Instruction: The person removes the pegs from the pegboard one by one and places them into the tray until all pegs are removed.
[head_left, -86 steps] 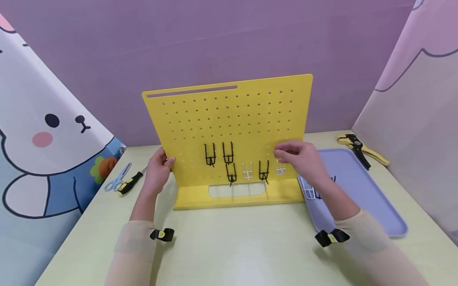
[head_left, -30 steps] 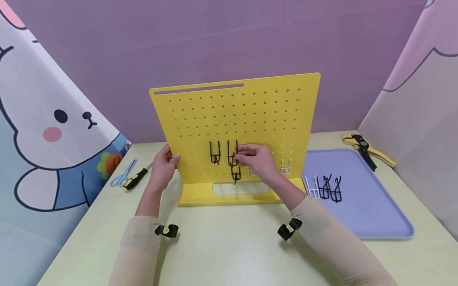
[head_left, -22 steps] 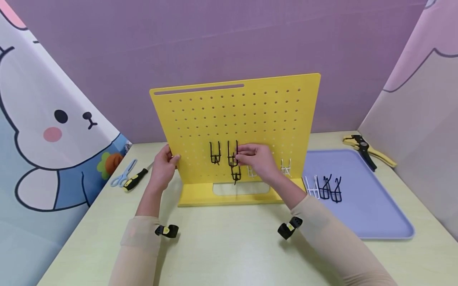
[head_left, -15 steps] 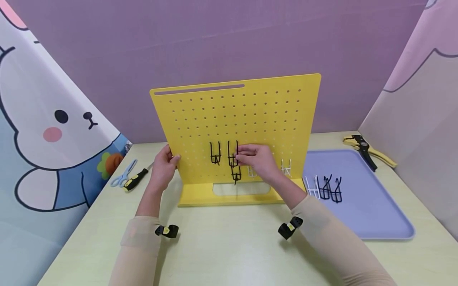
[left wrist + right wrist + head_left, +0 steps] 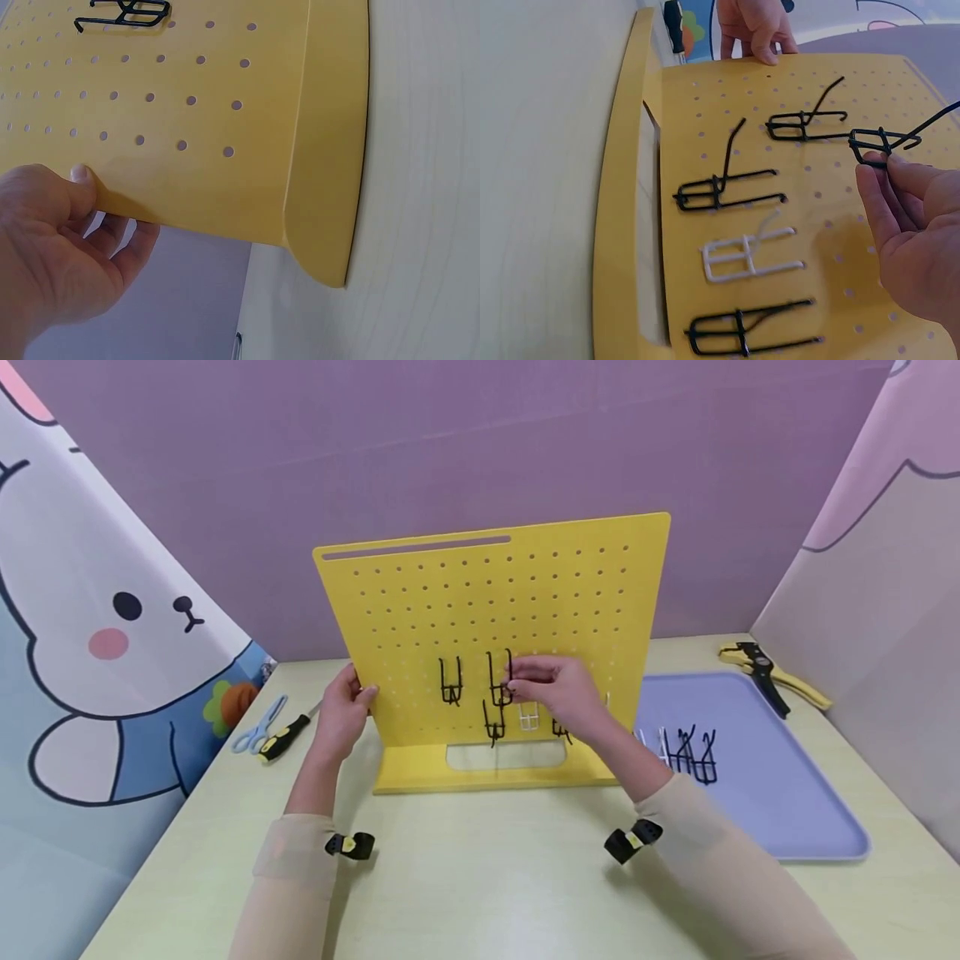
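Note:
A yellow pegboard (image 5: pixel 420 610) stands on the table, its left edge gripped by my left hand (image 5: pixel 342 714); the thumb lies on the front face, the fingers behind. My right hand (image 5: pixel 558 693) pinches a black wire pegboard hook (image 5: pixel 866 139), which the right wrist view shows lifted in front of the board. To its left a black hook (image 5: pixel 452 685) hangs at about the same height. In the lower row are another black hook (image 5: pixel 493 727), a white hook (image 5: pixel 528 718) and a black hook (image 5: pixel 716 334) partly hidden by my right hand in the head view.
On the right lies a lilac tray (image 5: pixel 780 810) with black hooks (image 5: pixel 705 760) and a partly covered white one. Wire strippers (image 5: pixel 765 677) are beyond it. Left of the board lie blue scissors (image 5: pixel 258 727) and a screwdriver (image 5: pixel 285 739). A purple cloth wall (image 5: pixel 480 443) closes off the back.
My right hand came left from the board's right side to the upper black hook, then drew it off its place, slightly right and up. My left hand keeps its hold.

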Motion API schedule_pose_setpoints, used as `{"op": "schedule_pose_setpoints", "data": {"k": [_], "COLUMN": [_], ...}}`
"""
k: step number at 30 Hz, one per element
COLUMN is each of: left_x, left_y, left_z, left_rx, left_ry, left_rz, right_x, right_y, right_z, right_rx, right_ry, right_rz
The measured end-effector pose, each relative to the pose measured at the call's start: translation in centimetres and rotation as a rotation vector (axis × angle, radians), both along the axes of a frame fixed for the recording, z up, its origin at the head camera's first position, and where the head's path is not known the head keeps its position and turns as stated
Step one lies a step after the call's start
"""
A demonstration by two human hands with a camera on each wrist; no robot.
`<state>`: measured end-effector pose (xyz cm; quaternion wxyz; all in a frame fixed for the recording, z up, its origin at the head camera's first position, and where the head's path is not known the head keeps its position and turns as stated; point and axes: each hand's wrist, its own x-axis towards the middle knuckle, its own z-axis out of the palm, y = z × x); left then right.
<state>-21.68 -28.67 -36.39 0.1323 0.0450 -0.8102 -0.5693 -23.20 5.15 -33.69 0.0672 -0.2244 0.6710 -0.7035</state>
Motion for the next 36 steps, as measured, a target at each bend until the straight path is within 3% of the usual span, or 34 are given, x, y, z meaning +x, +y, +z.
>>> {"op": "schedule_pose_setpoints", "data": {"k": [7, 19, 29, 36], "left_x": [0.1, 0.1, 0.0, 0.0], "left_y": [0.0, 0.0, 0.0, 0.0], "left_z": [-0.2, -0.2, -0.1, 0.0], "left_rx": [0.002, 0.008, -0.005, 0.0], "left_ry": [0.001, -0.004, 0.001, 0.009], "left_rz": [-0.003, 0.0, 0.002, 0.002], "right_x": [0.4, 0.4, 0.9, 1.0], "right_y": [4.0, 11.8, 17.5, 21.2], "right_z": [0.4, 0.1, -0.4, -1.1], "right_rx": [0.085, 0.118, 0.277, 0.339], "right_ry": [0.043, 0.056, 0.039, 0.027], "right_rz": [-0.07, -0.213, -0.392, -0.427]}}
